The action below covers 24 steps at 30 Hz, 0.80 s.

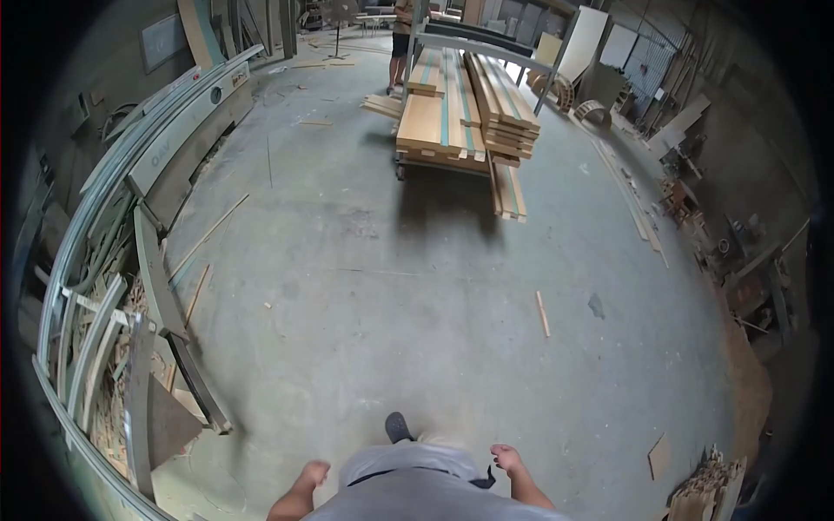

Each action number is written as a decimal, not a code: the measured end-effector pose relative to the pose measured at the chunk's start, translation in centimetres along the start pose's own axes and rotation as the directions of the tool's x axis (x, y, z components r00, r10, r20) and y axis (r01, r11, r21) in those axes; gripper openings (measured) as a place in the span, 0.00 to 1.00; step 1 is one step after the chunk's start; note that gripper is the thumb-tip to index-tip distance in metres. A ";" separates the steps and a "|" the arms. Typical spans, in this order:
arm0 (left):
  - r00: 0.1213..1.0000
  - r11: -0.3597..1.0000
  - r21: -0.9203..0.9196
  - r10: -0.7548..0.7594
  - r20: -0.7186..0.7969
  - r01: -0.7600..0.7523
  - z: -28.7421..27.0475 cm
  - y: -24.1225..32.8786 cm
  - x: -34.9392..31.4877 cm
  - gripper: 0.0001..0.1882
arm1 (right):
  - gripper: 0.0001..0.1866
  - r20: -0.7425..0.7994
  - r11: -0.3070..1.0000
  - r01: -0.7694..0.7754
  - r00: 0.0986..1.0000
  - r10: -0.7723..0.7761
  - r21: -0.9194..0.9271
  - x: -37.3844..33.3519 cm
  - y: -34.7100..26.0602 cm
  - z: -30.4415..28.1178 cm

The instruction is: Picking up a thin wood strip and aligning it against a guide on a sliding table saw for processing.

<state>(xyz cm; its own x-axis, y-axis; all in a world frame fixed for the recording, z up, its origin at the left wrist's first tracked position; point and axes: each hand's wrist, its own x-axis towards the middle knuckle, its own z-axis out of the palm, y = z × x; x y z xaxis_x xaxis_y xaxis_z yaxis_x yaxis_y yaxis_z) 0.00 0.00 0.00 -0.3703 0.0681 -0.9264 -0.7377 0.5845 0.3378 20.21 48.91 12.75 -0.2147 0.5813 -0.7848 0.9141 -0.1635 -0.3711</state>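
My left hand (pixel 314 472) hangs beside my left hip, its fingers curled in, with nothing seen in it. On the other side, my right hand (pixel 504 455) is held out from my hip, loosely closed, and I see nothing in that one either. Neither hand touches anything. One dark shoe (pixel 397 427) of mine shows on the concrete floor (pixel 391 321). Well ahead of me, out of reach, wooden boards (pixel 426 122) with green stripes lie stacked on a wheeled cart.
A long machine (pixel 187 139) with metal rails runs along the left, wood scraps (pixel 117 391) beside it. A person (pixel 400 43) stands behind the cart. A thin wooden strip (pixel 543 313) lies on the floor. Offcuts (pixel 708 491) are piled at the lower right.
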 end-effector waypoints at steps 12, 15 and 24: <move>0.777 0.809 0.097 0.584 -0.235 -0.579 -24.0 45.4 15.4 0.16 | 0.18 0.199 0.967 0.256 0.948 -0.249 -0.012 20.5 -38.5 18.3; 0.950 0.962 -0.065 0.251 -0.187 -0.267 -27.9 44.8 18.4 0.14 | 0.22 0.252 0.888 0.455 0.868 -0.427 -0.063 23.4 -53.7 19.0; 0.943 0.841 -0.526 -0.061 -0.326 -0.127 -35.6 55.1 19.8 0.13 | 0.18 0.249 0.595 0.802 0.564 -0.787 0.063 18.4 -101.6 18.7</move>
<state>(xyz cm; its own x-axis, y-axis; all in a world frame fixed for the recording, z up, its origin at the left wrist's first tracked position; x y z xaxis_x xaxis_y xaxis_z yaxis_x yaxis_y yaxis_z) -68.06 4.75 6.13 -0.4882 -0.2356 -0.8403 -0.8701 0.0574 0.4894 -83.04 61.30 26.68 -0.9263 0.2581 -0.2745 0.3498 0.3187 -0.8809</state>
